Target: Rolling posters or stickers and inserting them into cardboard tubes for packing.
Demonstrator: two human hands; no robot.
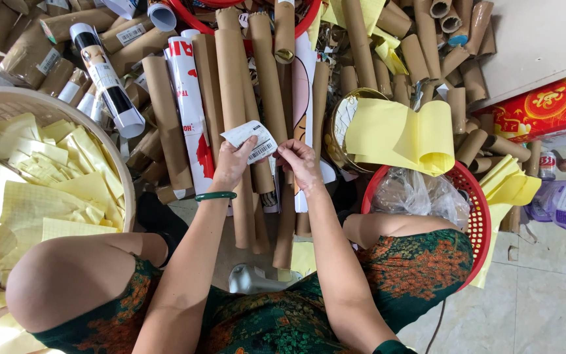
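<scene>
While both hands meet over the pile of brown cardboard tubes [234, 98], they share one small white barcode label [251, 141]. The left hand [232, 165], a green bangle [215, 195] on its wrist, has its grip clamped on the label's lower left edge; the right hand [299, 160] pinches the label's right corner, fingers together on it. At nine o'clock from the hands, a pale woven basket [120, 164] holds yellow backing sheets [47, 177]. At three o'clock, a red plastic basket [478, 210] holds crumpled clear plastic [414, 193], with a curled yellow sheet [397, 134] above it.
</scene>
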